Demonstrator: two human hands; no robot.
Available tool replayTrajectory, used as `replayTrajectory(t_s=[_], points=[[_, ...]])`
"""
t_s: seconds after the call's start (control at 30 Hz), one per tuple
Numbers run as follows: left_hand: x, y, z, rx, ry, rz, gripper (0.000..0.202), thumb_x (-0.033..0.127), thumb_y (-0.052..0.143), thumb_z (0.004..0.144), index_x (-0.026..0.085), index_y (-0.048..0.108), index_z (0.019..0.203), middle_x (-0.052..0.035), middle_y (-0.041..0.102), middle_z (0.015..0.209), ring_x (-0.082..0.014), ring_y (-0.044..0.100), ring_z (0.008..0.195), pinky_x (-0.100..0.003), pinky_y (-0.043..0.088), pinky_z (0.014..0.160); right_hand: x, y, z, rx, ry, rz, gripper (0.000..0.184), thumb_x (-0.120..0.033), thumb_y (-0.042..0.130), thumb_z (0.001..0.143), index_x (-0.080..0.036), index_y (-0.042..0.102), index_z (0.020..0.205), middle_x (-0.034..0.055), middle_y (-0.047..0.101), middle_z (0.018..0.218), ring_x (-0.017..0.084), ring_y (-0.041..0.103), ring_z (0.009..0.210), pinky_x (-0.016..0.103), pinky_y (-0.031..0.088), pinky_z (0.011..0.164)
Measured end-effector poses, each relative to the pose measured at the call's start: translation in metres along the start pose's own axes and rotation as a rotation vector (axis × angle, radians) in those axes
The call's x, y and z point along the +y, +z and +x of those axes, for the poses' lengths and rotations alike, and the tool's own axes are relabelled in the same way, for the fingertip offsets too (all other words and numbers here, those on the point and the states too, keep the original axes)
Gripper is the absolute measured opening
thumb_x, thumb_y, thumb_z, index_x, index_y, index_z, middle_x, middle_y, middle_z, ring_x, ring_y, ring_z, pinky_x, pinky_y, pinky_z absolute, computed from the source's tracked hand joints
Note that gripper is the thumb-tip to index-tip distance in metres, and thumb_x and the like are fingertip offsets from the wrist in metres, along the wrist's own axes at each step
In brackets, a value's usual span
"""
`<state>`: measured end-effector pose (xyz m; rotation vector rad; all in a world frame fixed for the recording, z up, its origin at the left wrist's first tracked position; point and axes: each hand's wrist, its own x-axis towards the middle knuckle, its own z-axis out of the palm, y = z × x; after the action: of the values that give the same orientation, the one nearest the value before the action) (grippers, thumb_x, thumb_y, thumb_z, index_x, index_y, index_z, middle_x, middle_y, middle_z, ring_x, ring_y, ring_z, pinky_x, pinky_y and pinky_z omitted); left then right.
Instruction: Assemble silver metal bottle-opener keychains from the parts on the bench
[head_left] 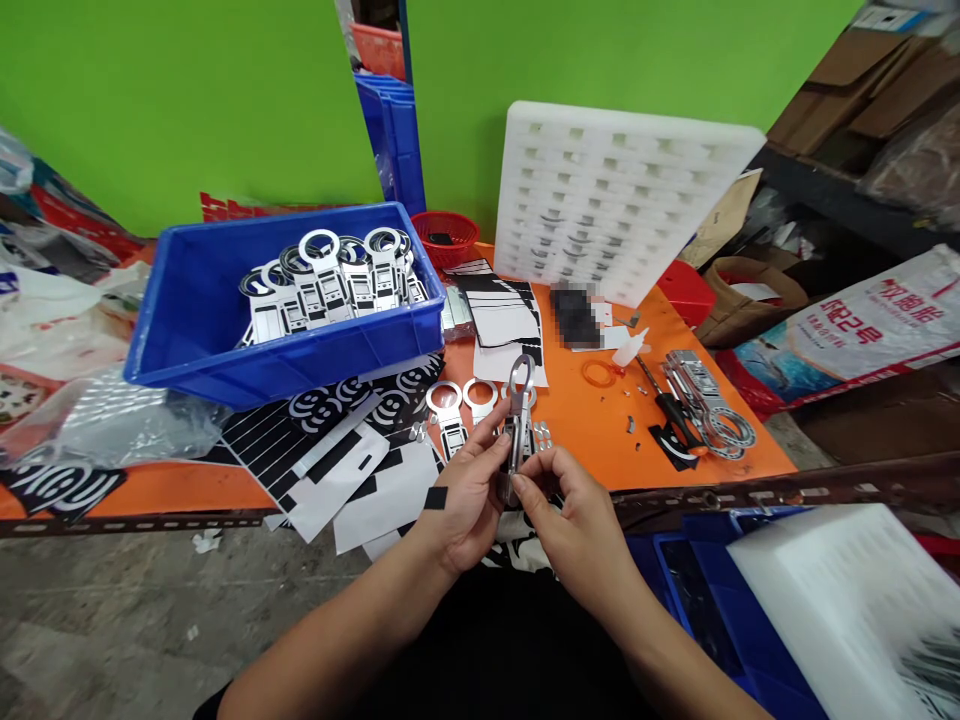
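Close to my body, over the table's front edge, a metal bracket with a ring end point(523, 372) is held nearly upright. My left hand point(471, 495) is closed around its left side, a black patch stuck near the wrist. From the right, the thumb and fingers of my right hand point(564, 502) pinch the bracket's lower part; whether a small piece sits between them is hidden. Just beyond my hands lie similar ring-ended brackets point(444, 398) on the table, with small pale stickers beside them.
A blue bin point(300, 365) full of such brackets stands on the orange table point(600, 440) at left. Black-and-white sticker sheets point(390, 490) overlap the front edge. A white foam tray point(622, 190) leans at the back. A black-handled screwdriver point(670, 408) and more metal parts point(694, 385) lie right.
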<state>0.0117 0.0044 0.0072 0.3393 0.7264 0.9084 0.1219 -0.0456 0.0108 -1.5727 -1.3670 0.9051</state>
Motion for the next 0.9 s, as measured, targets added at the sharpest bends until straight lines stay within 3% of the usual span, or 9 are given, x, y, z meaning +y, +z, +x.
replayTrajectory(t_s=[0.3,0.57,0.73,0.9], points=[[0.001,-0.001,-0.001,0.005,0.038,-0.006,0.04,0.015,0.056,0.091,0.025,0.06,0.13,-0.0034,0.072,0.1,-0.0115,0.066,0.078,-0.022,0.053,0.074,0.003,0.01,-0.001,0.07,-0.023,0.107,0.013,-0.029,0.056,0.087,-0.022,0.047,0.093,-0.0022,0.055,0.075,0.014,0.054,0.066,0.025,0.046,0.06],[0.003,-0.002,-0.001,-0.019,0.034,-0.072,0.036,0.016,0.06,0.09,0.025,0.062,0.125,-0.0006,0.068,0.082,-0.0093,0.062,0.069,-0.019,0.05,0.069,0.012,0.007,-0.002,-0.033,0.103,0.303,0.025,-0.044,0.053,0.091,-0.021,0.051,0.1,0.0032,0.06,0.091,0.016,0.059,0.079,0.028,0.049,0.068],[0.002,-0.004,-0.001,-0.044,0.044,-0.073,0.025,0.02,0.063,0.088,0.019,0.066,0.113,-0.0013,0.067,0.083,-0.0102,0.059,0.068,-0.019,0.047,0.063,0.013,0.008,-0.006,-0.111,0.124,0.345,0.031,-0.046,0.054,0.092,-0.022,0.052,0.111,0.0075,0.063,0.107,0.019,0.061,0.095,0.03,0.051,0.074],[0.0,-0.005,-0.004,-0.062,0.008,-0.068,0.023,0.024,0.066,0.086,0.018,0.066,0.109,0.0015,0.063,0.077,-0.0076,0.052,0.055,-0.02,0.045,0.057,0.009,0.008,-0.005,-0.137,0.166,0.46,0.032,-0.046,0.058,0.089,-0.021,0.055,0.108,0.0072,0.065,0.106,0.019,0.062,0.095,0.03,0.052,0.075]])
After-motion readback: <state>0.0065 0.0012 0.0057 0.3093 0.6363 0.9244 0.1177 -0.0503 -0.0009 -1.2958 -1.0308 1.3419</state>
